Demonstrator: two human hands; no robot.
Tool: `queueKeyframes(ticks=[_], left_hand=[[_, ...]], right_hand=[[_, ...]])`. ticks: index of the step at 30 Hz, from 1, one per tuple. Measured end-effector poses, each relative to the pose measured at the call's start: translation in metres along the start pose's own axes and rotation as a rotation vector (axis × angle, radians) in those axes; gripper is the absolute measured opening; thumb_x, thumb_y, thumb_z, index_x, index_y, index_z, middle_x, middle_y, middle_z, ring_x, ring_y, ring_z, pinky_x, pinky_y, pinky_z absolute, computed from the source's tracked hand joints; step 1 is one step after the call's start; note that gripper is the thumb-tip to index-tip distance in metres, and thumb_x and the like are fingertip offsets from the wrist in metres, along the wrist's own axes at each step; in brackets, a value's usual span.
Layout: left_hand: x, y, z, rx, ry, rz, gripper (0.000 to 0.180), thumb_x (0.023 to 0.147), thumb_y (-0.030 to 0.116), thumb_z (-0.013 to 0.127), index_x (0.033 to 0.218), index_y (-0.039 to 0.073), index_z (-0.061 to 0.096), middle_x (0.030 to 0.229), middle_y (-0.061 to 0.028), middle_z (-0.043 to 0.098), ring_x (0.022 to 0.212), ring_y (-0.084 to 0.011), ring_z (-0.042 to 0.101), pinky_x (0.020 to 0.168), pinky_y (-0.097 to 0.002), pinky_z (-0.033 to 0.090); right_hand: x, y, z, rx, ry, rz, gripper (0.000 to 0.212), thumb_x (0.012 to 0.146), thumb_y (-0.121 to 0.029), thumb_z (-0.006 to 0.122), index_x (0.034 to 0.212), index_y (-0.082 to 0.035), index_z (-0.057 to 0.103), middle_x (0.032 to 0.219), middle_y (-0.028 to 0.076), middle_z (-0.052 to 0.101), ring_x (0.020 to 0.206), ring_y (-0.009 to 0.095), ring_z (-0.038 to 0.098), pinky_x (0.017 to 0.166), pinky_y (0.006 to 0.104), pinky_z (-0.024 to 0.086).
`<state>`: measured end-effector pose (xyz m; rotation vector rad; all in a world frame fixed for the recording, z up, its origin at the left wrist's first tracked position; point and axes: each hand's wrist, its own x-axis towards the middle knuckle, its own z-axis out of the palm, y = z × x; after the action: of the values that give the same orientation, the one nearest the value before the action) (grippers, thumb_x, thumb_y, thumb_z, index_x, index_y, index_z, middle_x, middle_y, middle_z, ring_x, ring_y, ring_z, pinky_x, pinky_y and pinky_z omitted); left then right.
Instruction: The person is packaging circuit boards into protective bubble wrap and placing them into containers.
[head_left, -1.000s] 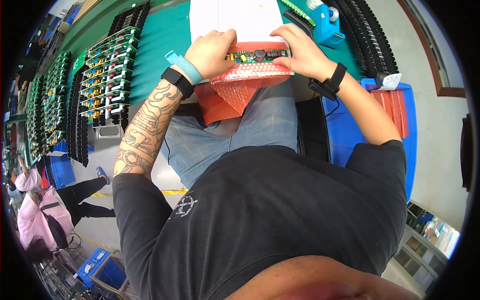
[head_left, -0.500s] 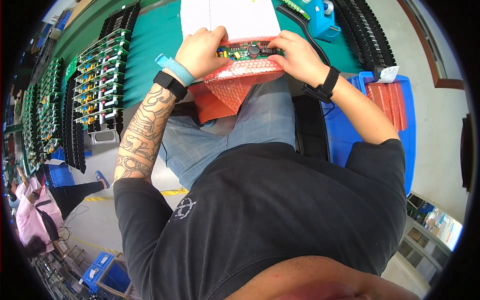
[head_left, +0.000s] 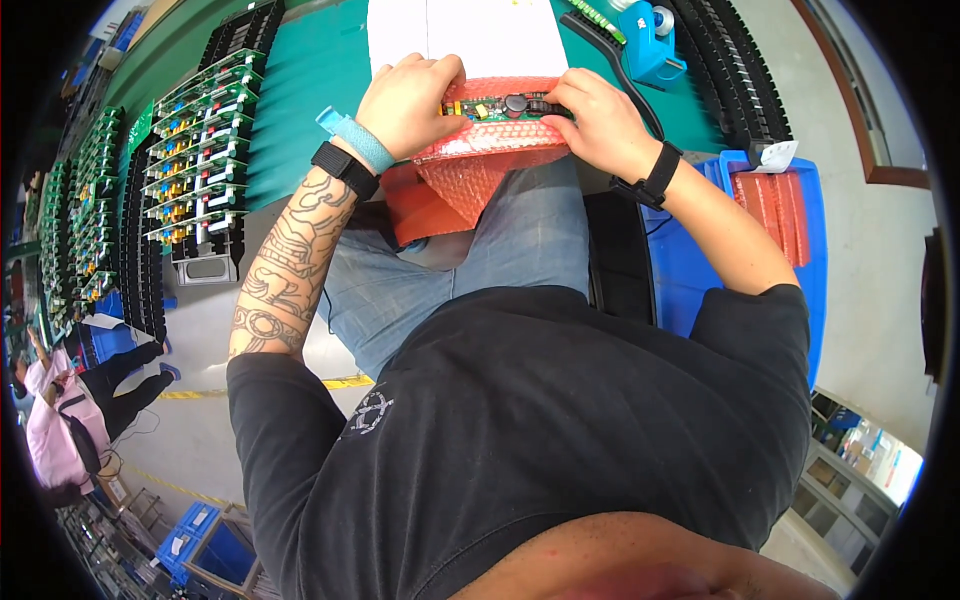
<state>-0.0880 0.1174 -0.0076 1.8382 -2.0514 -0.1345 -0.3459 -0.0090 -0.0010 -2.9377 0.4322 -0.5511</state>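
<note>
A green circuit board (head_left: 493,108) with a round black part and yellow parts lies in red bubble wrap (head_left: 490,138) at the near edge of the green bench. My left hand (head_left: 410,103) is closed on the board's left end, thumb pressing toward its near side. The right end is pinched between the thumb and fingers of my right hand (head_left: 603,115). One flap of the wrap hangs over the bench edge above my lap. Both board ends are partly hidden under my fingers.
White paper (head_left: 465,35) lies beyond the wrap. A black-handled brush (head_left: 612,55) and blue tape dispenser (head_left: 650,45) are at the far right. Racked circuit boards (head_left: 200,150) stand left. A blue bin (head_left: 815,230) holding red wrapped packs is right; a person in pink (head_left: 60,420) is far left.
The board and wrap look nearly unchanged, with both hands still at the board's ends and only slight finger shifts. The person at far left has moved their legs.
</note>
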Motion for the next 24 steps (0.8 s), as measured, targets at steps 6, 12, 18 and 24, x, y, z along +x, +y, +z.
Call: queueKeyframes(ticks=[6, 12, 18, 24], left_hand=[[-0.002, -0.004, 0.001, -0.051, 0.085, 0.123, 0.037, 0.077, 0.023, 0.082, 0.103, 0.008, 0.06, 0.097, -0.0138, 0.065, 0.096, -0.0363, 0.064, 0.083, -0.0488, 0.052], [-0.004, 0.005, 0.002, -0.11, 0.074, 0.174, 0.035, 0.075, 0.016, 0.081, 0.101, 0.006, 0.06, 0.102, -0.0147, 0.061, 0.093, -0.0381, 0.064, 0.082, -0.0481, 0.054], [-0.022, 0.014, 0.005, -0.03, 0.173, 0.198, 0.039, 0.074, 0.019, 0.084, 0.103, 0.006, 0.061, 0.108, -0.013, 0.06, 0.099, -0.0353, 0.063, 0.086, -0.0459, 0.052], [-0.031, 0.02, 0.012, 0.07, 0.322, 0.24, 0.043, 0.073, 0.023, 0.086, 0.104, 0.008, 0.062, 0.115, -0.0126, 0.061, 0.106, -0.0335, 0.062, 0.089, -0.0446, 0.051]], right_hand=[[0.035, 0.0, -0.025, 0.086, 0.163, 0.003, 0.028, 0.084, -0.02, 0.081, 0.102, -0.003, 0.068, 0.099, 0.008, 0.067, 0.092, 0.026, 0.067, 0.08, 0.0336, 0.054], [0.076, 0.04, -0.005, 0.607, -0.469, 0.311, 0.036, 0.085, -0.027, 0.084, 0.103, -0.001, 0.067, 0.092, 0.004, 0.07, 0.083, 0.015, 0.066, 0.074, 0.0291, 0.053], [0.07, 0.024, -0.006, 0.575, -0.716, 0.156, 0.055, 0.083, -0.034, 0.085, 0.12, 0.001, 0.065, 0.086, 0.002, 0.07, 0.074, 0.012, 0.064, 0.068, 0.0305, 0.053], [0.061, 0.013, -0.005, 0.41, -0.513, 0.028, 0.045, 0.08, -0.023, 0.086, 0.112, 0.002, 0.068, 0.088, 0.0, 0.067, 0.079, 0.008, 0.06, 0.07, 0.0275, 0.052]])
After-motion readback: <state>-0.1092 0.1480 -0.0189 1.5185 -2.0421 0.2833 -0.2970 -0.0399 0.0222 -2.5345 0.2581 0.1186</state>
